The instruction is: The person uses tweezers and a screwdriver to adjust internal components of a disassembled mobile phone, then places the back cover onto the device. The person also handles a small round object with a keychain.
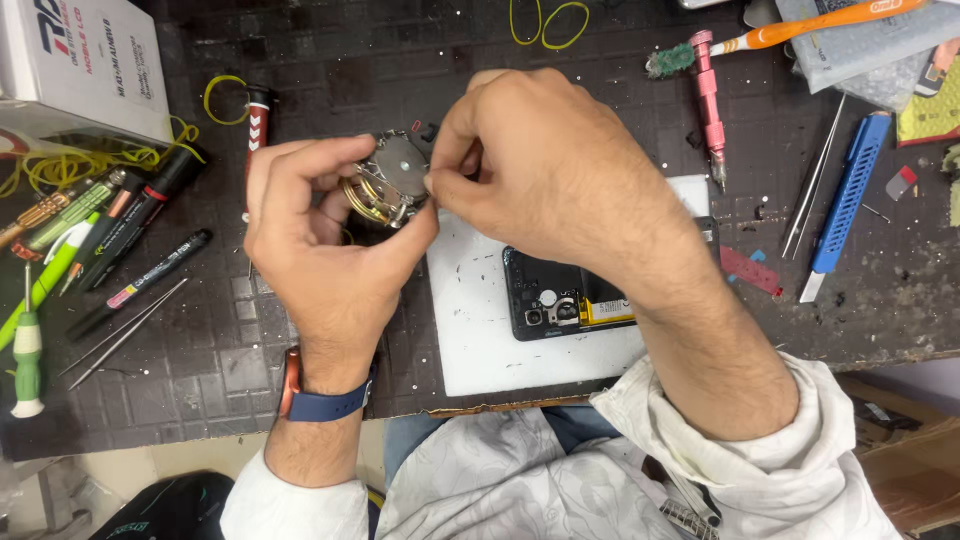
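- Head view: left hand (pixel 320 235) wrapped around a small round metal part (pixel 392 185), held up over the dark worktop (pixel 200 350).
- Right hand (pixel 530 170) fingertips pinched together on the part's edge.
- Open phone (pixel 560 295) lying on white mat (pixel 470 330) just below.
- Best to hold steady, pinch softly, pull slowly.

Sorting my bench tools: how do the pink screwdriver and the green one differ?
The pink screwdriver lies at the mat's upper right, beyond the right hand; the green screwdriver lies at the far left, past the left hand. Pink looks all metal; green has a white grip. Both lie unheld.
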